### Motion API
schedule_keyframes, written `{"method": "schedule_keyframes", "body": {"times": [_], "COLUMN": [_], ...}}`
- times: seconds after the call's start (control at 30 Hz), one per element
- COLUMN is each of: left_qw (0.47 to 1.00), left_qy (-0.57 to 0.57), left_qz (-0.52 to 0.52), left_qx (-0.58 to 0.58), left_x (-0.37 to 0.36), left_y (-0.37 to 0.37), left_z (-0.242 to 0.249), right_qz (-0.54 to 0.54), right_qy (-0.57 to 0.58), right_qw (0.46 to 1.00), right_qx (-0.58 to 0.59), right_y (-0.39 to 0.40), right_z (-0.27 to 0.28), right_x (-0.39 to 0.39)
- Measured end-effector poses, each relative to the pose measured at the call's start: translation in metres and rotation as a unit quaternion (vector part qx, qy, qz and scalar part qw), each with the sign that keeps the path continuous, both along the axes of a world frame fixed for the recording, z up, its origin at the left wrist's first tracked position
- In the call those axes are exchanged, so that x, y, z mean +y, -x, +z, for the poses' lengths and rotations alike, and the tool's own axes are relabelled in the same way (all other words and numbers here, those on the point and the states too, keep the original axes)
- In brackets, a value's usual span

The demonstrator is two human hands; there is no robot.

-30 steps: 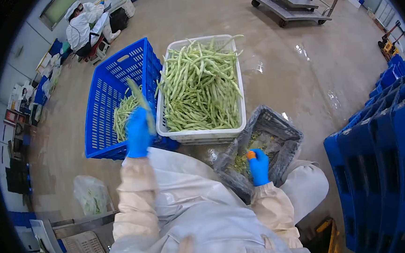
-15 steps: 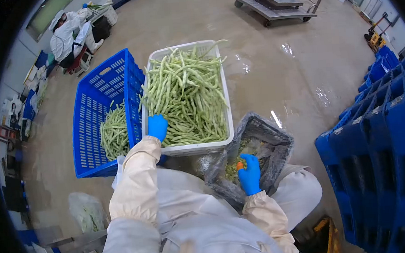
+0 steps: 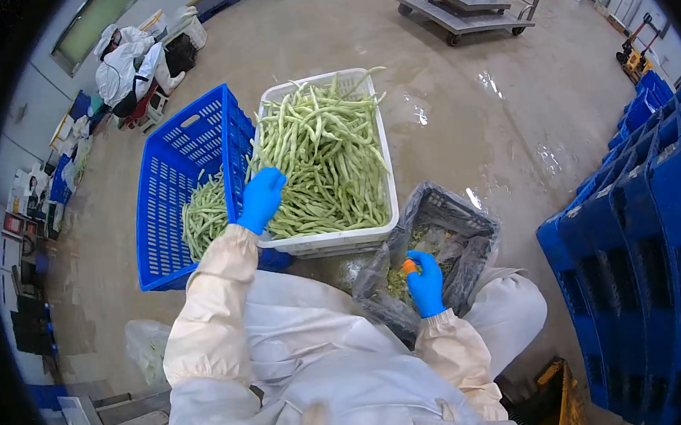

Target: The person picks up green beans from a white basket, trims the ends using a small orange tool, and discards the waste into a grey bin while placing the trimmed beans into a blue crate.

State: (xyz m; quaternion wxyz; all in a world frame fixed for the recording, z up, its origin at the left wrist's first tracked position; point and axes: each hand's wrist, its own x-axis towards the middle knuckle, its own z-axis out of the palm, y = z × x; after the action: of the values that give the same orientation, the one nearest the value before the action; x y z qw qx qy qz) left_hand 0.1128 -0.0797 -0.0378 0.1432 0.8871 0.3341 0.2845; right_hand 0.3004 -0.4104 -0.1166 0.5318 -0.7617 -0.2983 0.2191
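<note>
My left hand [image 3: 263, 200], in a blue glove, is over the near left edge of a white crate [image 3: 391, 185] heaped with long green beans [image 3: 317, 163]. Its fingers are bunched together at the beans, and whatever they hold is hidden. My right hand [image 3: 426, 284], also gloved in blue, is closed around a small orange object [image 3: 410, 267], perhaps a tool handle; most of it is covered by the fingers. Below that hand stands a bin lined with a dark plastic bag [image 3: 468, 223], with green and yellowish scraps [image 3: 397, 283] inside.
A blue slotted crate [image 3: 155, 217] holding more beans [image 3: 205, 216] leans beside the white one. Blue pallets [image 3: 635, 247] stand at the right. Farther off are a wheeled platform [image 3: 465, 19] and a seated person in white [image 3: 119, 74]. A clear plastic bag [image 3: 146, 348] lies at lower left.
My left hand has risen slightly from the lower beans, its fingers now pointing up and right. My right hand stays over the lined bin with the orange object. The view has shifted slightly.
</note>
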Motion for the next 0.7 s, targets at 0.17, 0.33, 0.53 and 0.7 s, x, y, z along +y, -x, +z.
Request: {"method": "schedule_keyframes", "body": {"times": [0.17, 0.33, 0.53, 0.7], "left_qw": [0.972, 0.928, 0.914, 0.879], "left_qy": [0.099, 0.093, -0.196, -0.154], "left_qz": [-0.212, -0.348, 0.066, 0.062], "left_qx": [0.013, 0.093, 0.35, 0.448], "left_x": [-0.13, -0.148, 0.016, 0.027], "left_y": [-0.06, -0.065, 0.018, 0.036], "left_z": [0.033, 0.005, -0.1, -0.113], "right_qz": [-0.146, -0.323, -0.233, -0.197], "right_qy": [-0.105, -0.163, -0.135, -0.109], "right_qw": [0.983, 0.931, 0.957, 0.971], "right_qx": [-0.028, -0.041, -0.109, -0.081], "right_y": [-0.024, -0.041, -0.039, -0.033], "right_z": [0.011, 0.044, 0.033, 0.036], "right_x": [0.0, -0.013, -0.007, 0.001]}}
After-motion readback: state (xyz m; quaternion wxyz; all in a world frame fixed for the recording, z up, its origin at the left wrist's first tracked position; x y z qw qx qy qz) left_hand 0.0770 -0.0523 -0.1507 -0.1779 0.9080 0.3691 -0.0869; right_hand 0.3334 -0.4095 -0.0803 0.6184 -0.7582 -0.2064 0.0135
